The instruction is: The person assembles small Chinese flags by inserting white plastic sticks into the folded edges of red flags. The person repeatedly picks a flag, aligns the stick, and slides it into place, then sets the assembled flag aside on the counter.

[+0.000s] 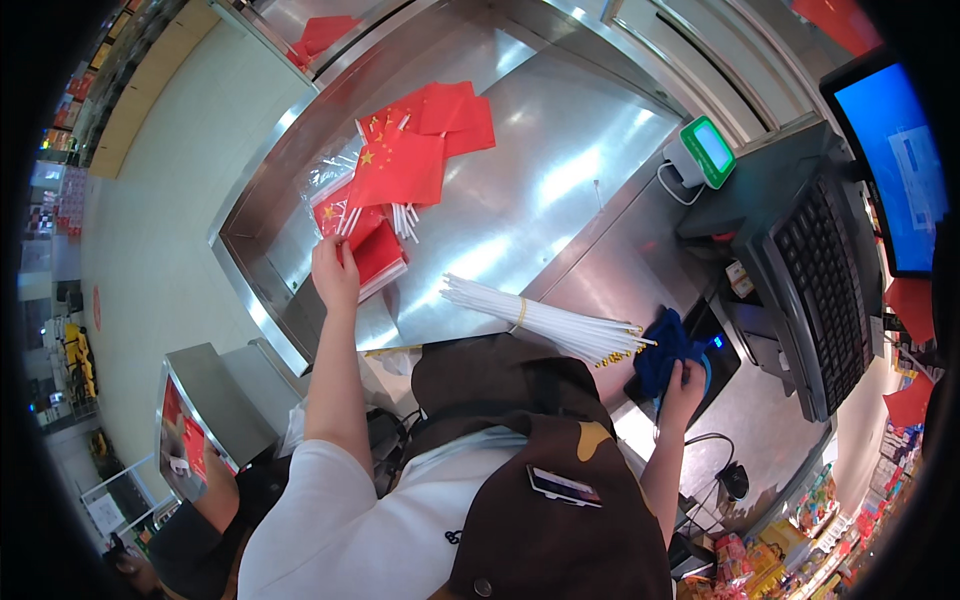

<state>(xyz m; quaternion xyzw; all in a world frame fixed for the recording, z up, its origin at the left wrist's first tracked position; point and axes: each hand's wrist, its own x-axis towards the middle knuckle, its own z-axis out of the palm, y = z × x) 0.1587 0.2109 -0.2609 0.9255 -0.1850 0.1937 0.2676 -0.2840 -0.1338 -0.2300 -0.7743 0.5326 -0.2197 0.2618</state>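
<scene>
A pile of small red flags with yellow stars (400, 168) lies on the steel counter, their white sticks pointing toward me. My left hand (335, 272) is at the near left of this pile, fingertips pinched at the stick ends. Beside those fingers lies a folded stack of red flags (378, 252), partly over clear plastic wrapping (330, 168). To the right, my right hand (682, 392) has its curled fingers on a crumpled dark blue cloth (660, 352). Between my hands rests a bundle of white sticks (530, 315) with golden tips, tied by a yellowish band.
The counter (530, 130) is a steel well with a raised rim. At the right stand a payment device with a green-edged screen (707, 152), a black keyboard (822, 290) and a lit monitor (893, 165). A black pad (715, 365) lies under the cloth. Another person's arm (215, 495) shows lower left.
</scene>
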